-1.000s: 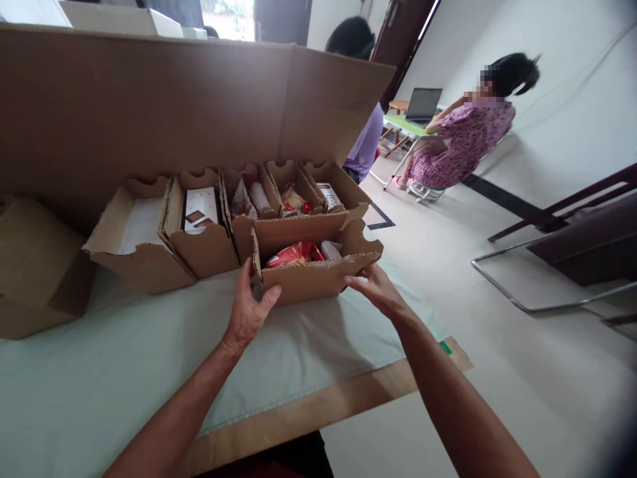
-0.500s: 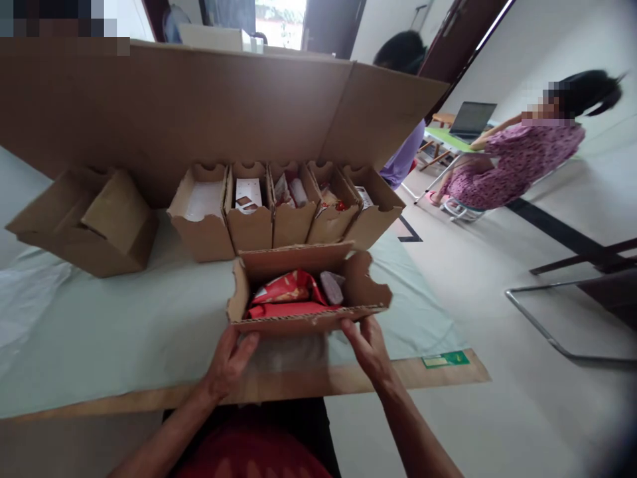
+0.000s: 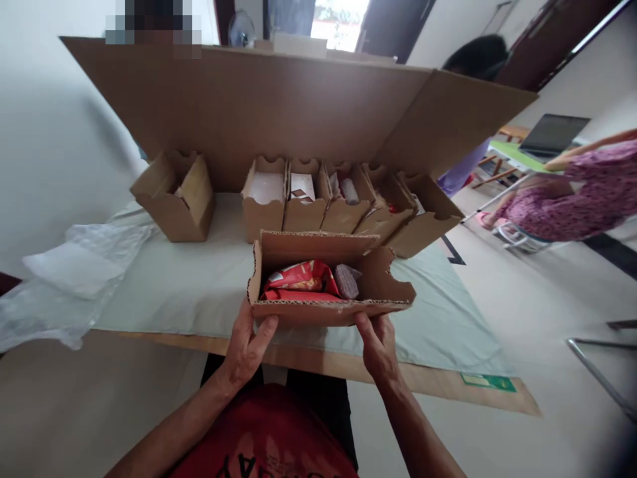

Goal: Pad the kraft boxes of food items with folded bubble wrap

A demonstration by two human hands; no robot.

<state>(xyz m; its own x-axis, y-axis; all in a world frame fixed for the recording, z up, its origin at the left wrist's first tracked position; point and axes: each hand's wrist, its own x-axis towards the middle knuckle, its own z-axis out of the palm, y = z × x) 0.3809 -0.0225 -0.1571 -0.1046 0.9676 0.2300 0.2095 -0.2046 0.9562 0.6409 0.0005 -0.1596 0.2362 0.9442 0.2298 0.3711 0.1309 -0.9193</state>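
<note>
An open-topped cardboard box point(image 3: 308, 315) with notched ends is held in front of me over the near side of the table. My left hand point(image 3: 249, 345) grips its near left corner, thumb on the front wall. At the right part of the same wall, my right hand point(image 3: 378, 342) is closed on it, fingers partly hidden underneath. Inside lie a red printed packet point(image 3: 303, 275), a flat red item point(image 3: 303, 295) along the front, and a greyish wrapped piece point(image 3: 347, 281) on the right.
Behind it stands a row of several similar boxes point(image 3: 263, 222) with packets inside. Another cardboard box point(image 3: 182, 222) is at the left, near crumpled clear plastic point(image 3: 74, 265). A tall cardboard panel point(image 3: 279, 99) rises behind. A person in a patterned pink dress point(image 3: 572, 192) sits at right.
My view has swung left, so the scene sits further right and more plastic shows. Both hands still hold the box, which appears slightly higher in view.
</note>
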